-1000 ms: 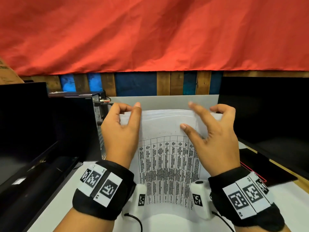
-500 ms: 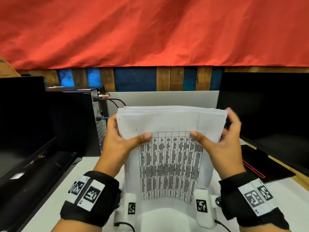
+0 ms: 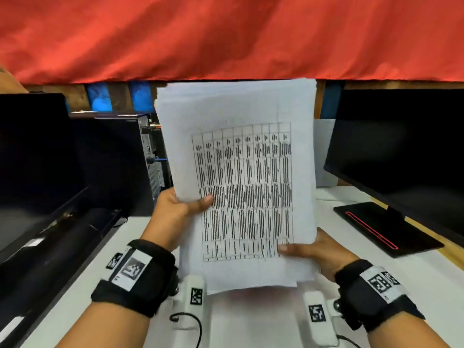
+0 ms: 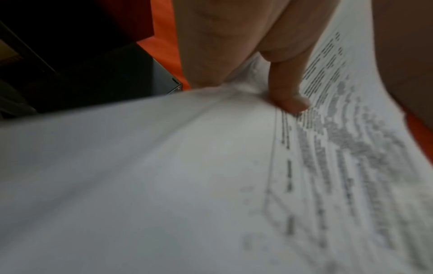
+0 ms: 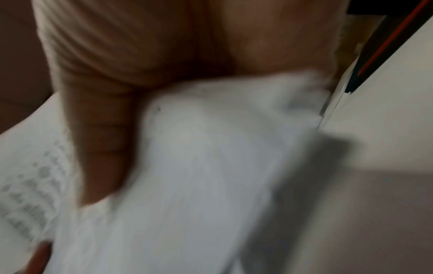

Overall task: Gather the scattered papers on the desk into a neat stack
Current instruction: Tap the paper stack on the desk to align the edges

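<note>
A stack of white papers [image 3: 238, 109] with a printed table on the top sheet stands nearly upright above the desk, held in both hands. My left hand [image 3: 175, 209] grips its left edge about halfway up, thumb on the front. My right hand [image 3: 316, 249] grips the lower right corner, thumb across the front, fingers behind. In the left wrist view the thumb presses the stack of papers [image 4: 164, 166] at the table's edge. The right wrist view is blurred; the stack of papers [image 5: 199, 157] sits in the palm.
A white desk [image 3: 414, 267] lies below. A dark monitor [image 3: 35, 156] and a black computer tower [image 3: 113, 162] stand at the left. Another monitor [image 3: 406, 146] with its black base [image 3: 381, 227] is at the right. A red cloth [image 3: 226, 33] hangs behind.
The stack has been lifted and tipped upright off the desk. Both hands shifted from its top edge to its sides, the right hand sliding down to the lower right corner.
</note>
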`<state>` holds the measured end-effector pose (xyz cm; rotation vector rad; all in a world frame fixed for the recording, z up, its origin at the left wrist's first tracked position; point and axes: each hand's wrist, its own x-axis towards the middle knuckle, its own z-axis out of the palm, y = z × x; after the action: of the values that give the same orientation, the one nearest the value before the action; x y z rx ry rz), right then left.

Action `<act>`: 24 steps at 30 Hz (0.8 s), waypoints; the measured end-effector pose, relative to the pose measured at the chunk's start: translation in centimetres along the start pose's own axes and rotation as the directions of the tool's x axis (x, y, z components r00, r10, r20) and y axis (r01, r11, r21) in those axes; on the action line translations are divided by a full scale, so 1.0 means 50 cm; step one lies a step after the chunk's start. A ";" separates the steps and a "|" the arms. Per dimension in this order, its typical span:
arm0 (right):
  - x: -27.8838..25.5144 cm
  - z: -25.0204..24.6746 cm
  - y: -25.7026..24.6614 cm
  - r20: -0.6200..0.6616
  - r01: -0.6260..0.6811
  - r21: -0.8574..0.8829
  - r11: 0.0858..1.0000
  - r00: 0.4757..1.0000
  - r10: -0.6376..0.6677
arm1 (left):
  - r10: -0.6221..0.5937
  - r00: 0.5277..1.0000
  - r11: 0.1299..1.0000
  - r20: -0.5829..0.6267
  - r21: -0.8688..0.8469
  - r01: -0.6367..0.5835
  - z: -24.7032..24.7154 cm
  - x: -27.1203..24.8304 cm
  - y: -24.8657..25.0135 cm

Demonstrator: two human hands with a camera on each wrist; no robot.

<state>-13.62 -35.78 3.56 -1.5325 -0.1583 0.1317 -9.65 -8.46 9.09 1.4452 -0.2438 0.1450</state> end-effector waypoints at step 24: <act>-0.016 0.116 -0.034 -0.464 0.385 0.034 0.922 0.823 -0.327 | 0.263 0.933 0.965 -0.244 0.072 -0.253 0.040 -0.092 -0.050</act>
<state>-15.51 -30.29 5.45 -1.3416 -0.0617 -0.5076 -13.62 -10.54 5.73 1.4131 -0.2219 0.5483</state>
